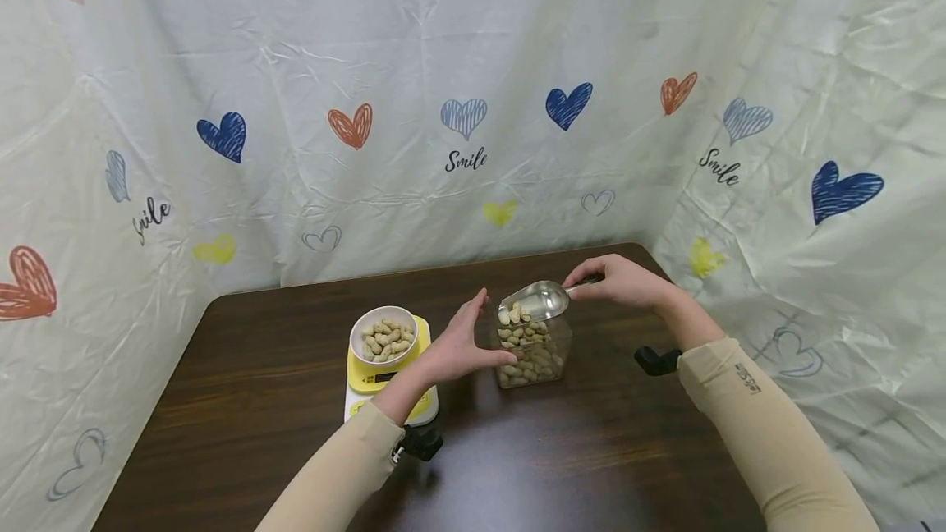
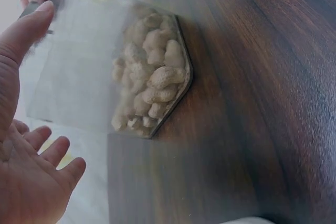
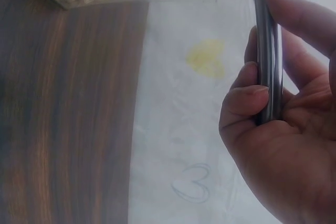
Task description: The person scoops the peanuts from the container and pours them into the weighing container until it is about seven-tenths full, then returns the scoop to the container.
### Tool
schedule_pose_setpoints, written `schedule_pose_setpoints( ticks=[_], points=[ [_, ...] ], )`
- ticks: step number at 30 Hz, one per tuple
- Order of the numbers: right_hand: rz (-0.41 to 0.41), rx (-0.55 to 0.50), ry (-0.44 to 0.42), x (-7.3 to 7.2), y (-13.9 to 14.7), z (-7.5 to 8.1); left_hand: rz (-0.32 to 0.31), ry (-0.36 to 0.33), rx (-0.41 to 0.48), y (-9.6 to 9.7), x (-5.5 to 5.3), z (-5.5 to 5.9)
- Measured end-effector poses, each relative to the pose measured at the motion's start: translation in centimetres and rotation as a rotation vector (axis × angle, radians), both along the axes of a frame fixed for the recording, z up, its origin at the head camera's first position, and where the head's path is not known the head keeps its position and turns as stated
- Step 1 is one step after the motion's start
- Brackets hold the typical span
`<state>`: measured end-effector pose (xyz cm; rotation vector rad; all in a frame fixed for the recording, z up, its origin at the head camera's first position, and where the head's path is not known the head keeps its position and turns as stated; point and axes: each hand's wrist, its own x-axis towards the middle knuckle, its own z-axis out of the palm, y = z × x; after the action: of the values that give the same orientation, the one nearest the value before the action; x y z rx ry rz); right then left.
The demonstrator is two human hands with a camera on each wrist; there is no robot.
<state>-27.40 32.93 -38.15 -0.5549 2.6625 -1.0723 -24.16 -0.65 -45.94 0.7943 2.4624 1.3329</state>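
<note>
My right hand (image 1: 621, 279) holds a metal scoop (image 1: 545, 299) by its handle (image 3: 269, 51), with fingers and thumb wrapped around it in the right wrist view. A few unshelled peanuts (image 1: 514, 314) lie at the scoop's front end, over the mouth of a clear square container (image 2: 79, 56). Inside that container, more peanuts (image 2: 157, 77) fill the lower part. My left hand (image 1: 460, 347) is spread beside the container's left side, fingers apart and fairly straight. Its thumb (image 2: 31, 27) overlaps the container's rim end in the left wrist view.
Left of the container, a white bowl (image 1: 355, 333) of peanuts stands on a yellow and white kitchen scale (image 1: 361, 379). Both are on a dark wooden table (image 1: 244, 401). A white curtain (image 1: 414, 204) printed with hearts hangs behind the table and along its sides.
</note>
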Motion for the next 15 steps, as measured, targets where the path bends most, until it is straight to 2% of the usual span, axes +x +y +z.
schedule_pose_setpoints(
  ticks=[6, 12, 15],
  points=[
    [-0.039, -0.005, -0.006, 0.2, -0.3, 0.3, 0.01, 0.046, 0.051, -1.9, 0.6, 1.3],
    [-0.057, -0.016, 0.003, 0.4, -1.2, 0.5, 0.034, 0.115, 0.072, -5.6, 1.3, 3.0],
    [-0.075, -0.024, 0.003, 0.6, -1.8, 0.8, 0.058, 0.144, 0.051, -7.7, 1.5, 3.7]
  ],
)
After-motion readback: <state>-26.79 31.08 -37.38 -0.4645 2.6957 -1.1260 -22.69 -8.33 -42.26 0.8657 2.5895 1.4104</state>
